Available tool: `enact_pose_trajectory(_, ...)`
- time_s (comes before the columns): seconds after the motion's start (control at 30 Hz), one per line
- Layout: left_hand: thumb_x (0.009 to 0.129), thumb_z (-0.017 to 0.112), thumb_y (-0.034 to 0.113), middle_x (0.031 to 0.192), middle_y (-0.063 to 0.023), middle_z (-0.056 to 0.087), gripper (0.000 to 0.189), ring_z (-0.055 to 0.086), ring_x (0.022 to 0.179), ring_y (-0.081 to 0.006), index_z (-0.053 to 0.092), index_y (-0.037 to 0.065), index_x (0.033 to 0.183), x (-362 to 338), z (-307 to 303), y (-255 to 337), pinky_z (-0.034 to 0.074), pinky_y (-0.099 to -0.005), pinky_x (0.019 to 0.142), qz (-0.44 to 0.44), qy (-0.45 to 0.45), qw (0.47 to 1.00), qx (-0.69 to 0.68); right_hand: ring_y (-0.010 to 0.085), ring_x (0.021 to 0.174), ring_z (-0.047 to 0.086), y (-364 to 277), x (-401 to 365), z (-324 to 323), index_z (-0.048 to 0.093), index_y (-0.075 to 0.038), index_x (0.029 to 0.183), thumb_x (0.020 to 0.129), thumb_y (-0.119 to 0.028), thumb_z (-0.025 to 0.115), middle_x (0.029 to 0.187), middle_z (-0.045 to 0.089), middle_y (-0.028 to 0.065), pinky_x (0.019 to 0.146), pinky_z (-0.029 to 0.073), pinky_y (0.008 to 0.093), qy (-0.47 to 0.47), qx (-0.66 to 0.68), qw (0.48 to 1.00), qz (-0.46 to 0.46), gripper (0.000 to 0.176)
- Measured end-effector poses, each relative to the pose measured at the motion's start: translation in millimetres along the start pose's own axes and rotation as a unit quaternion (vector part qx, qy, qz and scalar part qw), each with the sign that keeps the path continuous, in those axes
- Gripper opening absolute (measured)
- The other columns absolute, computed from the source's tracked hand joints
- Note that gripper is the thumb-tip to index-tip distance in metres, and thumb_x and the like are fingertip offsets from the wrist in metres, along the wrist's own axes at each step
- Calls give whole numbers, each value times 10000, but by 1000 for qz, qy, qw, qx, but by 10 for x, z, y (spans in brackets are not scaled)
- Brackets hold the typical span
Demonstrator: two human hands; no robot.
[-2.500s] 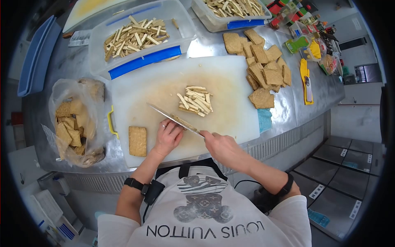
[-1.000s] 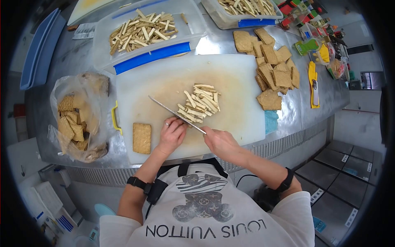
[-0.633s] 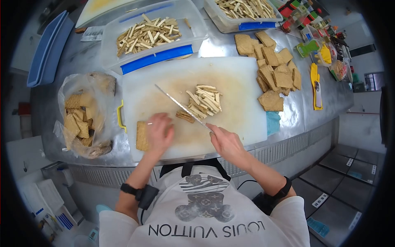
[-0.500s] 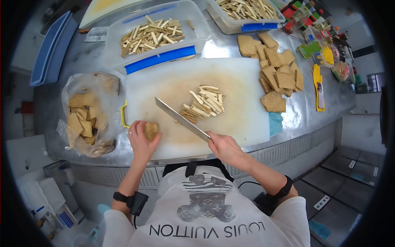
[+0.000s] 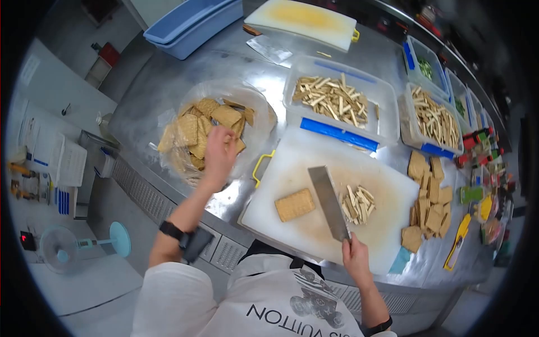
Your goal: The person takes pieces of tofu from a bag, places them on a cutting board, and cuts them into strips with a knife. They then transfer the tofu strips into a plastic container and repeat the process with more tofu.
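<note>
My left hand point(image 5: 220, 154) reaches into the clear plastic bag point(image 5: 252, 112), its fingers curled at the tan tofu sheets point(image 5: 199, 132). What sits between those fingers is hidden. My right hand point(image 5: 357, 259) grips the handle of a cleaver point(image 5: 328, 202), whose broad blade rests over the white cutting board point(image 5: 387, 180). Left of the blade, a rectangular brown piece of tofu point(image 5: 295, 205) lies flat on the board. To the right of the blade is a small heap of cut strips point(image 5: 359, 203), pale inside with brown edges.
Beyond the board stand a clear tub of strips point(image 5: 368, 128) and a second tub point(image 5: 432, 121). More tofu sheets point(image 5: 432, 205) are piled right of the board, near a yellow-handled tool point(image 5: 459, 241). Blue bins point(image 5: 191, 25) and another cutting board point(image 5: 303, 22) stand farther back.
My view has swung left. My left hand has left the tofu piece on the board and moved into the bag. The cleaver remains in my right hand.
</note>
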State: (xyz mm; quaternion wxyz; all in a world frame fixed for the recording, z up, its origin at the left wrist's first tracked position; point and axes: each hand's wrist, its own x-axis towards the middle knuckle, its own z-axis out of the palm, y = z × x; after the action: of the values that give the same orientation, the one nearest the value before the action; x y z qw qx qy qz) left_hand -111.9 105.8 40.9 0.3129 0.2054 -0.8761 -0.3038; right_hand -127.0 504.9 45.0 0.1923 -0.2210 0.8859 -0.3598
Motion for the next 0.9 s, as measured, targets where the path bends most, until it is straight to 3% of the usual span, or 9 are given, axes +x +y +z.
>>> enact_pose_trajectory(0.07, 765, 600, 77, 1014, -142, 556, 218, 545, 904, -327, 572, 28, 976, 242, -79, -696, 444, -392, 792, -79, -122, 985, 95, 396, 578, 551, 27, 12, 123, 536, 2, 1000, 840, -47, 507, 623, 533, 222, 519, 426, 413, -9, 2, 1000, 10, 169)
enact_pose_trajectory(0.17, 729, 663, 188, 1151, -150, 549, 364, 521, 1046, -336, 583, 45, 1054, 413, 13, -942, 427, -395, 883, 6, -167, 969, 184, 390, 545, 548, -9, 25, 206, 540, 6, 979, 848, -55, 501, 592, 527, 212, 496, 420, 404, -6, 8, 999, 41, 149)
enact_pose_trajectory(0.2, 744, 672, 290, 1253, -179, 492, 510, 479, 1136, -352, 539, 63, 1181, 472, 111, -1016, 397, -419, 948, 9, -191, 960, 206, 388, 542, 548, -22, 21, 213, 541, 6, 973, 849, -55, 501, 591, 528, 211, 494, 419, 402, 0, 11, 999, 51, 144)
enact_pose_trajectory(0.3, 736, 672, 308, 1246, -199, 496, 540, 485, 1127, -353, 520, 69, 1195, 539, 467, -1095, 391, -403, 960, 29, -142, 959, 244, 305, 479, 512, -45, 7, 222, 524, 26, 918, 855, -59, 491, 559, 511, 175, 469, 398, 363, 22, 9, 998, 61, 111)
enact_pose_trajectory(0.53, 777, 618, 184, 1000, -210, 606, 423, 611, 886, -287, 537, 23, 1160, 927, 276, -1358, 482, -365, 784, -161, -188, 946, 211, 256, 442, 482, 65, -53, 254, 504, 57, 876, 851, -66, 493, 546, 511, 174, 449, 376, 345, 33, -15, 996, 87, 126)
enact_pose_trajectory(0.63, 815, 582, 96, 908, -80, 663, 286, 630, 811, -187, 589, 2, 1086, 943, -112, -1356, 488, -297, 728, -189, -70, 979, -3, 376, 515, 543, 25, -37, 234, 527, 19, 869, 847, -58, 510, 573, 528, 203, 467, 403, 397, 29, -21, 994, 108, 81)
enact_pose_trajectory(0.73, 840, 551, 57, 938, -49, 647, 242, 603, 818, -122, 581, -3, 1073, 814, -381, -1172, 485, -278, 720, -235, -97, 919, -301, 384, 521, 543, 73, -29, 227, 515, 29, 848, 848, -58, 510, 575, 528, 211, 471, 404, 403, 31, -15, 995, 96, 87)
enact_pose_trajectory(0.83, 841, 560, 18, 975, -51, 634, 262, 595, 833, -115, 552, -9, 1101, 615, -537, -788, 480, -246, 746, -284, -154, 839, -438, 369, 516, 534, 59, -7, 208, 501, 38, 863, 850, -63, 501, 576, 525, 208, 476, 404, 395, 24, -5, 996, 86, 102)
enact_pose_trajectory(0.9, 841, 555, 21, 992, -55, 625, 228, 587, 882, -110, 554, -1, 1067, 414, -490, -563, 470, -262, 792, -251, -237, 816, -463, 311, 480, 514, 70, -10, 207, 481, 47, 864, 853, -70, 482, 567, 516, 185, 468, 392, 367, 24, -3, 997, 76, 118)
